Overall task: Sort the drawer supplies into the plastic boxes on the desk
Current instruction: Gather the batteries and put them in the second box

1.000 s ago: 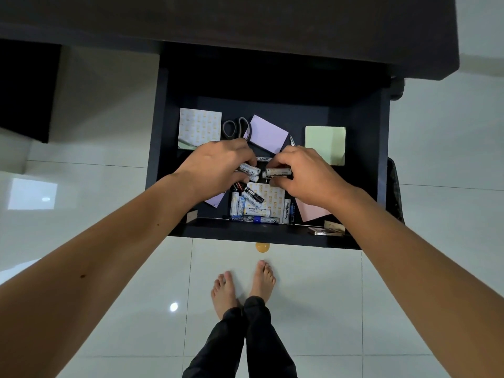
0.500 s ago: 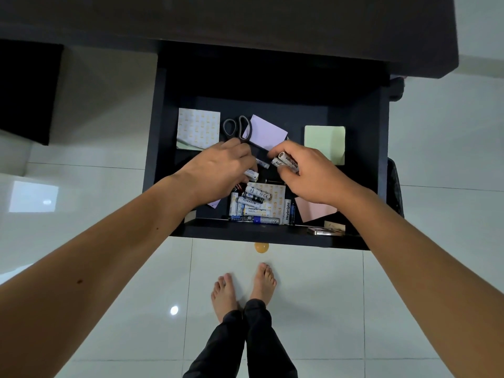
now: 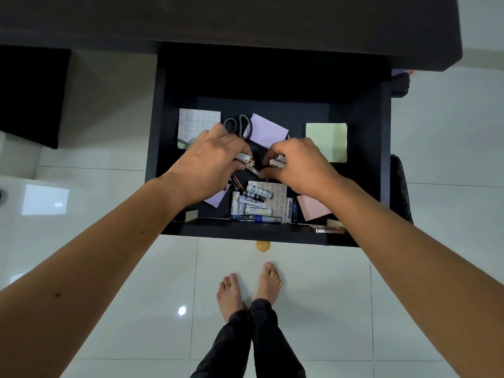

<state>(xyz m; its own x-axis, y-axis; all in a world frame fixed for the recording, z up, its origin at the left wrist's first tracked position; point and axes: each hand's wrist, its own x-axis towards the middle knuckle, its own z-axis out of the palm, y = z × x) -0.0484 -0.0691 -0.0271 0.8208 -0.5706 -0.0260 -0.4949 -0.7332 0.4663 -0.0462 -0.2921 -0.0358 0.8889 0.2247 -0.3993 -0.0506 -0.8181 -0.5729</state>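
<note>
Glossy white floor tiles point(image 3: 300, 296) fill the room below, bare feet point(image 3: 249, 290) planted together near the bottom, and the dark wooden desk top point(image 3: 245, 23) runs across the far edge. Out from under it hangs the open black drawer point(image 3: 365, 159), a small yellow round knob point(image 3: 263, 246) on its near front. Inside, a patterned white paper pad point(image 3: 197, 124) lies far left, grey-handled scissors point(image 3: 236, 124) beside it, a lilac sticky-note pad point(image 3: 268, 129) in the middle, a pale green sticky-note pad point(image 3: 326, 141) to the right and a pink sticky-note pad point(image 3: 313, 208) at the near right. A loose heap of white and black cylindrical batteries point(image 3: 255, 204) sits at the near middle on a second patterned sheet. The left hand point(image 3: 210, 165) has its fingers curled round a couple of white batteries with gold tips showing, and the right hand point(image 3: 300, 165) clutches two or three more, its fingers bent tight over them. Compared with half a second ago, the right hand's batteries have turned from slanting to pointing left toward the other hand, and the left hand now shows battery ends poking out between its fingers; both hands hover just above the drawer's middle, close together but not touching.
</note>
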